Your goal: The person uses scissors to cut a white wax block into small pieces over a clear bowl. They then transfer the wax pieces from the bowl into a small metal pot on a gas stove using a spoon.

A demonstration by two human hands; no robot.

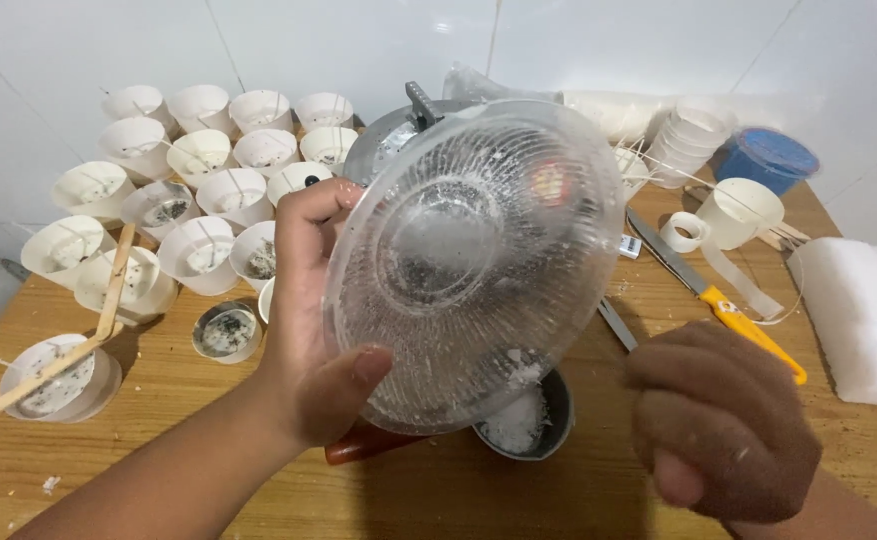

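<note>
Left hand (304, 320) is gripping a clear ribbed plastic bowl (474, 265) by its rim, thumb on the near edge, fingers over the far edge, tipped w/ the base facing the cam, held above a small metal pot (529, 420) w/ white flakes in it. Right hand (724, 420) is blurred, curled into a loose fist, holding nothing afaict. Bowl looks light, thin & kinda flexy, prob slick w/ waxy residue, so the rim is the best hold imo; squeeze too hard & it'd flex or crack. Paper cups (204, 165) sit behind on the wooden table (159, 400).
</note>
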